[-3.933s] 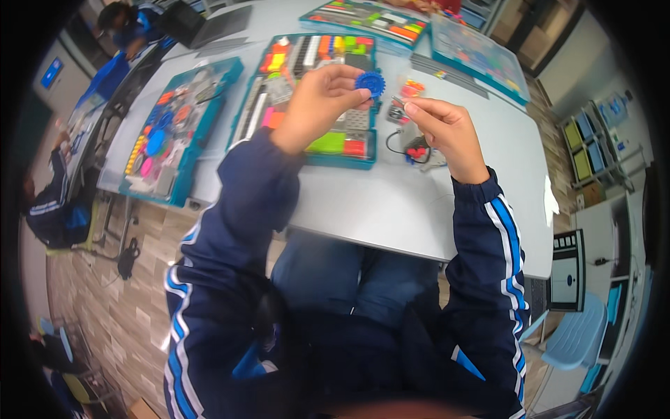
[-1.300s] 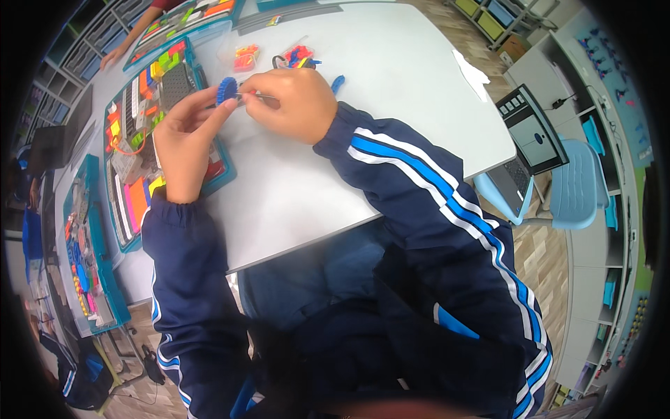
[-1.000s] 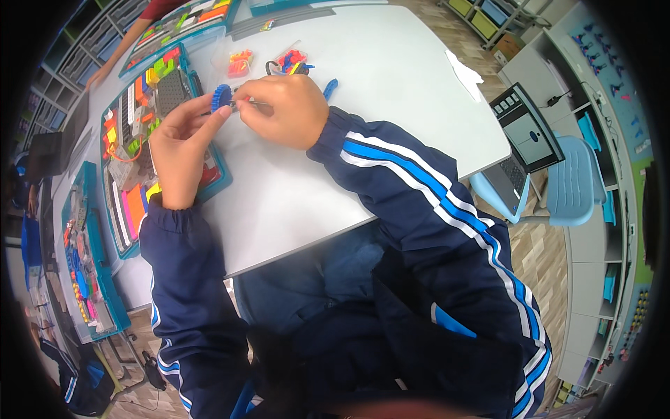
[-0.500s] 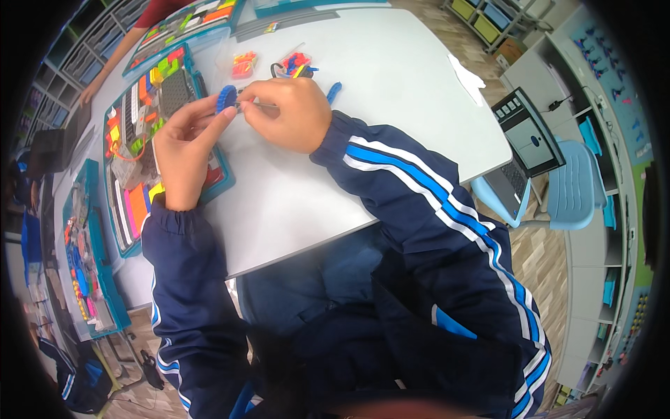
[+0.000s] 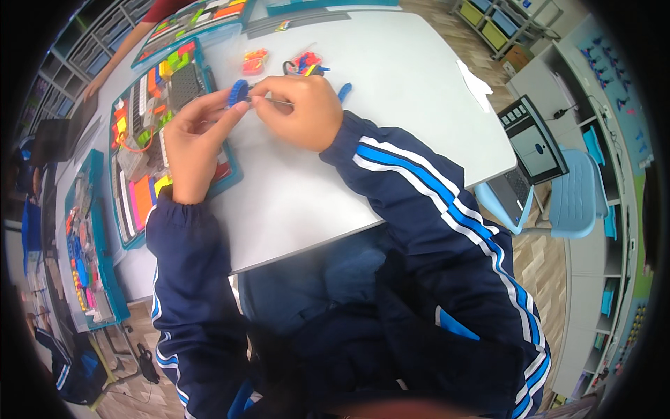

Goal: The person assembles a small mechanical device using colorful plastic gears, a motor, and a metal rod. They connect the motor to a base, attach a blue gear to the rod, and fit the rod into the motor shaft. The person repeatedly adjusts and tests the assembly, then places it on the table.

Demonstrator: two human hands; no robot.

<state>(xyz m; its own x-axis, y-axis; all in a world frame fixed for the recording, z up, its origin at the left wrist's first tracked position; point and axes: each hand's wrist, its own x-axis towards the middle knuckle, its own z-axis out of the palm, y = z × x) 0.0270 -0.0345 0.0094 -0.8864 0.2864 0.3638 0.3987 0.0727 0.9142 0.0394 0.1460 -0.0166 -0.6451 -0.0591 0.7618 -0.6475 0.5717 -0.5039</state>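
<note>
Between the fingers of my left hand (image 5: pixel 199 136) is a blue toothed gear wheel (image 5: pixel 238 93), held upright above the table. My right hand (image 5: pixel 299 110) pinches a thin grey axle (image 5: pixel 279 103), one end of which points at the gear. Fingertips hide whether the axle has entered the gear's hole. Past my right hand lie a small bag of red and yellow pieces (image 5: pixel 255 62) and another heap of mixed pieces (image 5: pixel 307 63). A blue curved piece (image 5: pixel 345 91) rests on the table beside my right wrist.
An open teal tray of sorted building bricks (image 5: pixel 143 192) stands left of my left hand. Further left is a second teal tray (image 5: pixel 112 272). Another person's arm (image 5: pixel 115 66) reaches in at the upper left. A laptop (image 5: pixel 534 150) sits on a blue chair at the right.
Both hands keep their grips on the gear and axle. The whole view has shifted slightly, putting hands and table a little further right in the picture.
</note>
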